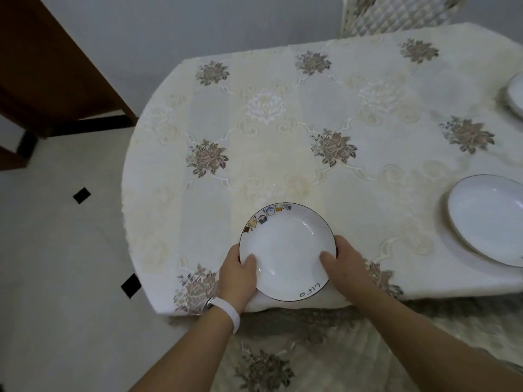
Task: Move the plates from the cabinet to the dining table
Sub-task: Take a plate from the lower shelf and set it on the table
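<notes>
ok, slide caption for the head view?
Left hand and right hand grip a painted plate at the near edge of the dining table; a plain plate and a cut-off plate lie farther right.

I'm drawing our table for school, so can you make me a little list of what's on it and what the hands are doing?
painted plate: white, dark rim, little pictures on its far rim, at the table's near edge
left grip: holds the plate's left rim, thumb on top
wristband: white, on the left wrist
right grip: holds the plate's right rim, thumb on top
plain plate: on the table, to the right
third plate: far right, mostly out of view
table: covered by a flowered cloth
chair: at the far side
</notes>
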The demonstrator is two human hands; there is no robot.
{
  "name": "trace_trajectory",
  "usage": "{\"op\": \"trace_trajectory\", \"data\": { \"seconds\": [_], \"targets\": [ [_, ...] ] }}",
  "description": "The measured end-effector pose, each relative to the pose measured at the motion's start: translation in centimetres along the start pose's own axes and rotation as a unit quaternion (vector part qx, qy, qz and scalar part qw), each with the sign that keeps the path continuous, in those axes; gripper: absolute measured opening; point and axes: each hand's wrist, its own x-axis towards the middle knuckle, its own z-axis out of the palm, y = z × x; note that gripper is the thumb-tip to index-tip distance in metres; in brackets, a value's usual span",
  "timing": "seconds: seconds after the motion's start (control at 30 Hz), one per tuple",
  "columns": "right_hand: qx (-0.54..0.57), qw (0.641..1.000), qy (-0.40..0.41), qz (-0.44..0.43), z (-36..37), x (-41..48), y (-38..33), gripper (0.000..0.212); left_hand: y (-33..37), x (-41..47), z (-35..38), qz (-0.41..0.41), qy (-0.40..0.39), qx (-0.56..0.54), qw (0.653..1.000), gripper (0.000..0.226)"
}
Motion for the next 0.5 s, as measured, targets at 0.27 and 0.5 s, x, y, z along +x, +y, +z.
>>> {"op": "trace_trajectory", "data": {
  "seconds": [0.27, 0.5],
  "targets": [
    [-0.003, 1.000, -0.006, -0.006, -0.5, 1.1, 0.2, 0.015, 0.2, 0.9, 0.6, -0.008, 0.016, 0.028, 0.999, 0.024],
    [-0.035, 0.999, -0.026, -0.025, -1.2, 1.3, 0.2, 0.011, 0.6, 0.3, 0.5, -0.021, 0.033, 0.022, 0.999, 0.018]
  ]
}}
